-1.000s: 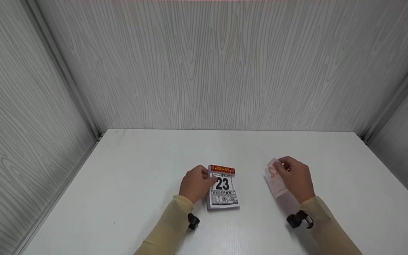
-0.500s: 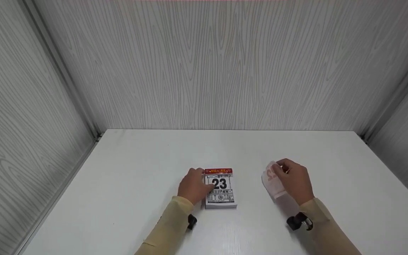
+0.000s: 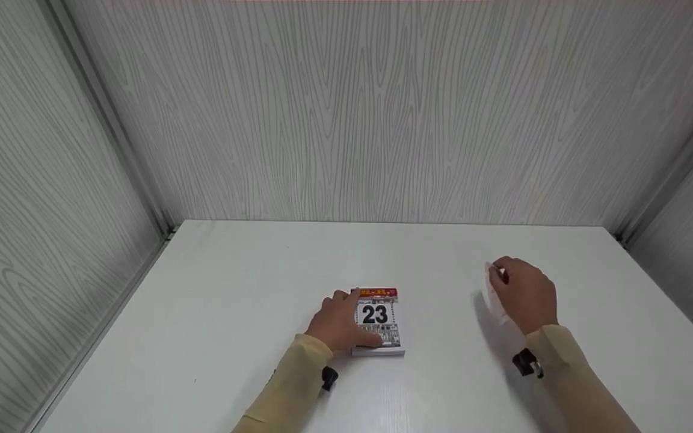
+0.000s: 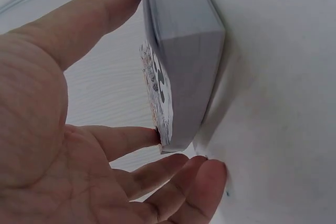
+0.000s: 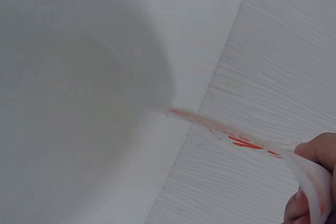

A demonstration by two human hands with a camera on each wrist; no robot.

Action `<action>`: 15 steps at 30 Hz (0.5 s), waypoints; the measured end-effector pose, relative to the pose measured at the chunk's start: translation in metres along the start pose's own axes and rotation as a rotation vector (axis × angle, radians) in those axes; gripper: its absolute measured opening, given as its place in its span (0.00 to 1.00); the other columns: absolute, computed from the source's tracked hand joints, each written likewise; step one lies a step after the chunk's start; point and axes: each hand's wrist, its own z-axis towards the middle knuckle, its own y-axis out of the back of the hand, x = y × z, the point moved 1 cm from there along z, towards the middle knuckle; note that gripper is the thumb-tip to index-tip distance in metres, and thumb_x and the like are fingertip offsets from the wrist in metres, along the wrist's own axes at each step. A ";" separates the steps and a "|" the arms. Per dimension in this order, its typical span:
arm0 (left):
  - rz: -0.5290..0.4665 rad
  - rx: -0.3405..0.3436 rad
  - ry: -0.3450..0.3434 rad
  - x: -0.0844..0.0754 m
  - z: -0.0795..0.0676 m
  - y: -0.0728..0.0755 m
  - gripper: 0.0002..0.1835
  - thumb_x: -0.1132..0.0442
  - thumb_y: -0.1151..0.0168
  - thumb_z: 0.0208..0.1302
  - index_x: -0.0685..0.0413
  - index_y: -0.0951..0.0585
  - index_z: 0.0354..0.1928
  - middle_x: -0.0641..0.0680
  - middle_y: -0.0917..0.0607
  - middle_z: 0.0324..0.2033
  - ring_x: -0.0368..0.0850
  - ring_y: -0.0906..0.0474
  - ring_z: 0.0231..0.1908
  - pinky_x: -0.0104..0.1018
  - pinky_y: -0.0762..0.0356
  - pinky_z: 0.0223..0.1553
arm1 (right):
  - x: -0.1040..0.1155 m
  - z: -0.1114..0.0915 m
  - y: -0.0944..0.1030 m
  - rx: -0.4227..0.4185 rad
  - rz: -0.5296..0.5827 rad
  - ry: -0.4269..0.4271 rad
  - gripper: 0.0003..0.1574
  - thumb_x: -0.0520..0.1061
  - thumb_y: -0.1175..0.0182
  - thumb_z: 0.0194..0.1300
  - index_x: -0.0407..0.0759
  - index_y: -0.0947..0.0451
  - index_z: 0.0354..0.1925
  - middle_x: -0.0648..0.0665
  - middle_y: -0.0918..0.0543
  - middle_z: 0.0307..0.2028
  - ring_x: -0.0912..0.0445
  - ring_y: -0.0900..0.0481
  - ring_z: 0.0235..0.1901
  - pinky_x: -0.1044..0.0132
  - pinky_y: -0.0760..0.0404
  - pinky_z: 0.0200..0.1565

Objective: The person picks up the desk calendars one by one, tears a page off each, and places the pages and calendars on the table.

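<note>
A tear-off calendar pad [image 3: 382,331] with a red header strip and a large black 23 lies on the white table. Over its left side rests my left hand [image 3: 335,322], thumb on the lower front and index fingertip at the header. In the left wrist view the fingers spread apart beside the thick pad [image 4: 191,72], the thumb and index finger touching its face. Off to the right, my right hand [image 3: 527,294] pinches a thin calendar sheet [image 3: 494,304] above the table. The right wrist view catches this sheet [image 5: 231,132] nearly edge-on, with red print showing.
The white table [image 3: 250,258] meets a grey wood-grain panel [image 3: 382,120] at the back. Similar panels stand at the left [image 3: 40,198] and right [image 3: 689,270]. Small black devices sit at both wrists.
My right hand has moved right with the sheet, now turned more edge-on. The left thumb has slid down the pad's front and the fingers have spread; the pad, first tilted, now lies flat.
</note>
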 end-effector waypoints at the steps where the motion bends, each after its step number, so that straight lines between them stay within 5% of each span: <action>1: 0.006 -0.001 0.002 0.000 0.000 0.000 0.55 0.39 0.26 0.40 0.49 0.39 0.71 0.58 0.33 0.62 0.52 0.33 0.53 0.49 0.29 0.55 | -0.001 0.001 -0.001 0.001 -0.028 0.008 0.09 0.44 0.39 0.64 0.40 0.17 0.33 0.46 0.21 0.20 0.56 0.29 0.17 0.62 0.32 0.19; 7: 0.006 0.002 0.015 -0.002 -0.002 0.000 0.54 0.41 0.26 0.42 0.50 0.39 0.71 0.58 0.33 0.63 0.53 0.34 0.55 0.50 0.31 0.57 | 0.000 -0.002 -0.021 0.126 -0.094 0.028 0.08 0.43 0.37 0.61 0.38 0.19 0.30 0.43 0.18 0.23 0.56 0.29 0.16 0.61 0.31 0.18; 15: 0.007 0.003 0.019 -0.004 -0.002 0.002 0.54 0.42 0.26 0.42 0.50 0.40 0.71 0.57 0.32 0.62 0.53 0.34 0.55 0.49 0.31 0.57 | 0.010 -0.012 -0.038 0.473 0.069 -0.122 0.15 0.52 0.36 0.61 0.41 0.19 0.35 0.45 0.16 0.28 0.58 0.25 0.17 0.62 0.27 0.21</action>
